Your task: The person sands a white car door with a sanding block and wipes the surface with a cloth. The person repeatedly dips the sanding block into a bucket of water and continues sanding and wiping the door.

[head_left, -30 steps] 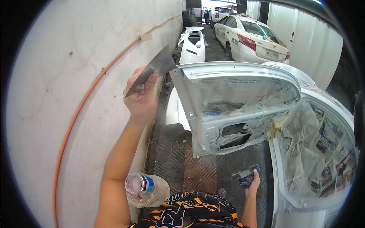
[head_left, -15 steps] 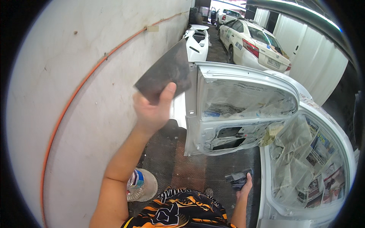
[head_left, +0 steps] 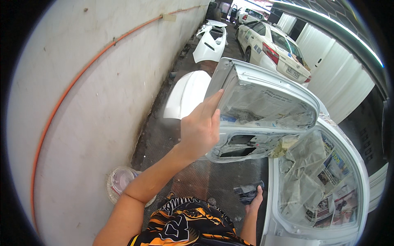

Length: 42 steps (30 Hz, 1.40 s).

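Observation:
My left hand (head_left: pixel 201 127) reaches up to the outer side of a grey-white car door (head_left: pixel 283 82), with its fingers stretched along the edge of the window frame. The dark grey flat sheet it was holding is now hidden, seemingly between the hand and the door. Lower down, my right hand (head_left: pixel 255 201) is closed around a folded, dark grey-black pliable piece (head_left: pixel 248 193), whose material I cannot make out. Printed newspaper covers the door's window opening. The door stands swung out from a white car body (head_left: pixel 274 197).
Beside my left arm, a round pale container (head_left: pixel 117 184) stands on the dark textured floor. White body panels (head_left: pixel 186 92) lie beyond it, along the wall. An orange hose (head_left: pixel 78 84) runs on the wall at left. Parked white cars (head_left: pixel 273 49) stand farther back.
My left hand has moved right and down to the door, and the dark sheet has gone out of sight. My right hand keeps its hold. The view has shifted, showing more floor and panels.

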Tool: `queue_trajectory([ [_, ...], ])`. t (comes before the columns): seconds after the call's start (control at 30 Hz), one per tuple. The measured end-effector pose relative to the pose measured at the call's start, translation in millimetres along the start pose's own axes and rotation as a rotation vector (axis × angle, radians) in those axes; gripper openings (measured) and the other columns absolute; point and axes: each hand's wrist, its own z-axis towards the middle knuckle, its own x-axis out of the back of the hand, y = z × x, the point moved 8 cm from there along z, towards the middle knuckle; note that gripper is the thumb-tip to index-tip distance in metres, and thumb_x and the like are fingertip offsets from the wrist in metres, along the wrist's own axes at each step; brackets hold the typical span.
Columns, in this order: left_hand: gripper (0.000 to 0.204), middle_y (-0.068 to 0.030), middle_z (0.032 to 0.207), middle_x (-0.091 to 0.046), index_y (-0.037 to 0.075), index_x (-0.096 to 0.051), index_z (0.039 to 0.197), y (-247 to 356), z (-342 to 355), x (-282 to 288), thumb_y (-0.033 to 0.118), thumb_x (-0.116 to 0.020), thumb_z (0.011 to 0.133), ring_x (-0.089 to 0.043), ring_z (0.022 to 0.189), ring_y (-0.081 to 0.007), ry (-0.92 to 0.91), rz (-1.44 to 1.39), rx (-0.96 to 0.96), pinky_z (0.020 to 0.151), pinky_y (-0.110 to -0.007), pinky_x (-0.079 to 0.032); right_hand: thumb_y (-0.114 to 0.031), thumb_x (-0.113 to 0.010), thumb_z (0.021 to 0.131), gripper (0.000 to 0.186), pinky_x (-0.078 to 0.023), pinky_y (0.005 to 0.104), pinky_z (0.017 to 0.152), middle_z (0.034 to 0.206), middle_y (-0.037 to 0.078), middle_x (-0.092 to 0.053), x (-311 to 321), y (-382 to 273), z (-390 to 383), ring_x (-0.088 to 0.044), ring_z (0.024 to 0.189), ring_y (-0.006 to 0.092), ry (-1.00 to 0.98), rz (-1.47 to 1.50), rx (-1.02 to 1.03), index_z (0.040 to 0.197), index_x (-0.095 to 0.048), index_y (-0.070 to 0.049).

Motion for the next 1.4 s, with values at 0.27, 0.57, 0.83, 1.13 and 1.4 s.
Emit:
queue_trajectory([
  [0.27,0.054,-0.0201,0.121,-0.068,-0.001,-0.051,0.143,16,11,-6,-0.004,-0.062,0.090,-0.072,0.098,-0.0364,0.004,0.087,-0.006,0.081,-0.041,-0.060,-0.039,-0.069,0.097,0.046,-0.054,0.0427,0.098,0.116,0.012,-0.072,-11,3,0,-0.071,0.106,0.0283,0.002,-0.060,0.005,0.124,-0.065,-0.002],
  [0.57,0.056,-0.0202,0.121,-0.066,-0.002,-0.049,0.142,33,12,-3,-0.004,-0.062,0.088,-0.071,0.095,-0.0383,-0.038,0.157,0.021,0.078,-0.043,-0.059,-0.038,-0.070,0.097,0.046,-0.056,0.0429,0.095,0.115,0.012,-0.072,-7,3,5,-0.072,0.101,0.0290,0.025,-0.077,-0.004,0.124,-0.065,0.000],
  [0.83,0.049,-0.0210,0.117,-0.065,-0.003,-0.050,0.139,55,23,-15,0.000,-0.062,0.091,-0.070,0.090,-0.0407,-0.020,0.289,0.067,0.077,-0.045,-0.059,-0.037,-0.069,0.098,0.046,-0.057,0.0436,0.094,0.114,0.013,-0.072,-15,-2,15,-0.072,0.100,0.0291,-0.041,-0.072,0.015,0.123,-0.064,0.001],
  [1.13,0.044,-0.0286,0.114,-0.068,-0.007,-0.051,0.135,40,27,-4,0.007,-0.059,0.094,-0.070,0.090,-0.0469,-0.055,0.171,0.232,0.082,-0.052,-0.056,-0.038,-0.070,0.097,0.044,-0.057,0.0428,0.093,0.111,0.012,-0.072,-11,9,22,-0.073,0.099,0.0280,-0.052,-0.062,-0.020,0.120,-0.065,-0.001],
  [1.4,0.050,-0.0313,0.113,-0.069,-0.007,-0.048,0.143,20,5,15,0.008,-0.057,0.096,-0.071,0.092,-0.0458,0.000,-0.061,0.269,0.084,-0.050,-0.056,-0.038,-0.070,0.097,0.044,-0.056,0.0432,0.095,0.112,0.012,-0.073,-3,10,17,-0.072,0.101,0.0288,-0.026,-0.039,-0.046,0.120,-0.065,-0.001],
])
